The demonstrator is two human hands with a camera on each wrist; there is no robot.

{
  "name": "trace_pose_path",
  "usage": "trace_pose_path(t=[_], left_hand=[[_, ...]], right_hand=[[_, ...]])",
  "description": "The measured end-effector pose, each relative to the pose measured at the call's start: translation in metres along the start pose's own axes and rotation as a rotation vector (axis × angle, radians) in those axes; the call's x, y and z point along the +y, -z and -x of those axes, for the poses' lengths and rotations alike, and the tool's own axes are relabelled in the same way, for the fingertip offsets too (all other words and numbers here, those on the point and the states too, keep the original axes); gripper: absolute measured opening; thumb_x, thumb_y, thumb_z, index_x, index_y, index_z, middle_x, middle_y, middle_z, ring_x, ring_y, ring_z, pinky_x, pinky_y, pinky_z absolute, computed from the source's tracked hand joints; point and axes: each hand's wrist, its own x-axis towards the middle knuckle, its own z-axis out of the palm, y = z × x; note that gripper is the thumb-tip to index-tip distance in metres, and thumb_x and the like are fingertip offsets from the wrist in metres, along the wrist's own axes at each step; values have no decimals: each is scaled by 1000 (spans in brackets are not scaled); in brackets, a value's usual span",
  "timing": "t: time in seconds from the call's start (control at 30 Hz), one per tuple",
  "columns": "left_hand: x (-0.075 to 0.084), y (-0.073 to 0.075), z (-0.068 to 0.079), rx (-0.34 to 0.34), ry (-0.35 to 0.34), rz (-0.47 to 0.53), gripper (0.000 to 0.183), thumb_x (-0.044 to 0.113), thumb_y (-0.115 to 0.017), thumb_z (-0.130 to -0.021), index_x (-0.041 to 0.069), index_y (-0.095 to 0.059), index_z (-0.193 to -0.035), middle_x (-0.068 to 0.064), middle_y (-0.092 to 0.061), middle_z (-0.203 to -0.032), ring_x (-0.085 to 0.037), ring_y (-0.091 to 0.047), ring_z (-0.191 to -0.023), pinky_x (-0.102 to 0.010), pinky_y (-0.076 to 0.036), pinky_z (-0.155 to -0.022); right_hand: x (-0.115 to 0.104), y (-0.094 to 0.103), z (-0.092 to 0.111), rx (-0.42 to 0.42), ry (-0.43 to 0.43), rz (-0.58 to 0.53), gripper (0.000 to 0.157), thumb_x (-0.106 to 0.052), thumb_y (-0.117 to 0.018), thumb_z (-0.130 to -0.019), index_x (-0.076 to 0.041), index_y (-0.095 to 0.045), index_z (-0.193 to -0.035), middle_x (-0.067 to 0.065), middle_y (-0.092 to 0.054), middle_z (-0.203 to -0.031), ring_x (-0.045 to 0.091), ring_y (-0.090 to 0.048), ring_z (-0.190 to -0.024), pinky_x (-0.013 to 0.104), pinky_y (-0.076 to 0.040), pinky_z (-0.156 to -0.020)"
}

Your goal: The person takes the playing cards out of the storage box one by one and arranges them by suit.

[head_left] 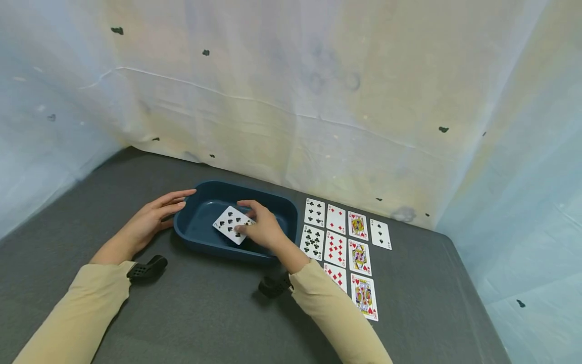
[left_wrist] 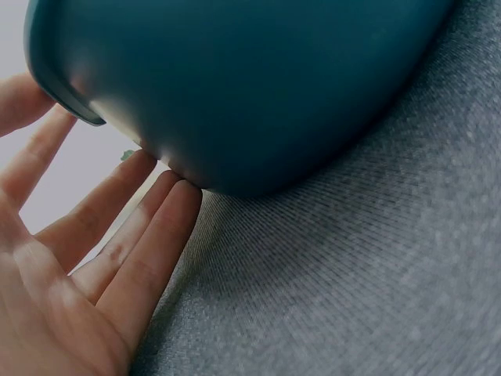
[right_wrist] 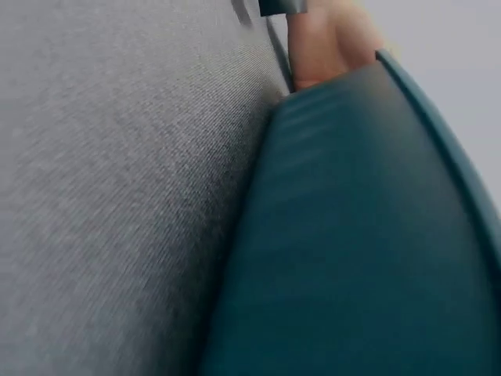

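Note:
A dark blue plastic basin [head_left: 204,247] stands on the grey table. Over its inside, my right hand [head_left: 265,230] pinches a spade playing card [head_left: 227,222], face up, between thumb and fingers. Whether other cards lie under this one cannot be told. At the basin's left end my left hand [head_left: 147,220] touches the outside with fairly straight, spread fingers. The left wrist view has those fingertips [left_wrist: 188,200] against the basin's curved wall [left_wrist: 258,94]. In the right wrist view the basin's side [right_wrist: 337,235] hides the right hand and the card.
Right of the basin, face-up playing cards lie in columns: clubs [head_left: 312,242], diamonds [head_left: 335,247], and court cards in hearts [head_left: 364,296]. A single black-suit card [head_left: 380,234] lies at the far right. The right forearm partly covers the lower diamond card. Pale cloth [head_left: 295,101] hangs behind the table.

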Motion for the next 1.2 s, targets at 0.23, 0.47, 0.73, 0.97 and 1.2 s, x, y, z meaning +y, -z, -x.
trace_pose_path(t=[0.23,0.47,0.73,0.97,1.2], left_hand=[[-1,3,0,-12,-2,6,59,44,-49,-99,21,-32,-150,-12,-7,-161,-37,-5,-144,-72,-14,-107],[-1,9,3,-43,-15,31,56,42,-47,-100,23,-31,-151,-10,-4,-161,-34,-4,-144,-69,-14,-109],[-1,11,4,-43,-2,19,57,44,-47,-99,25,-31,-151,-8,-5,-162,-34,-4,-144,-69,-14,-109],[-2,12,4,-40,-1,12,57,45,-47,-99,25,-31,-151,-8,-5,-162,-34,-4,-144,-70,-15,-109],[-3,14,4,-33,-5,-11,58,45,-46,-99,25,-30,-151,-9,-3,-162,-36,-3,-144,-72,-15,-107]], right_hand=[[8,20,22,109,106,-150,36,-12,-68,-87,-12,-65,-123,8,-60,-128,21,-54,-113,30,-50,-84],[20,42,43,211,108,-345,38,-7,-70,-85,-6,-64,-122,10,-61,-126,22,-58,-111,25,-52,-80],[48,62,62,330,31,-383,39,-13,-72,-84,-12,-65,-123,4,-58,-131,18,-56,-114,43,-48,-100],[75,79,81,394,-64,-408,43,-15,-73,-84,-12,-62,-126,5,-57,-132,8,-62,-81,35,-57,-75],[101,96,102,428,-174,-335,45,-20,-73,-85,-14,-60,-128,3,-52,-139,5,-62,-82,34,-54,-75]])
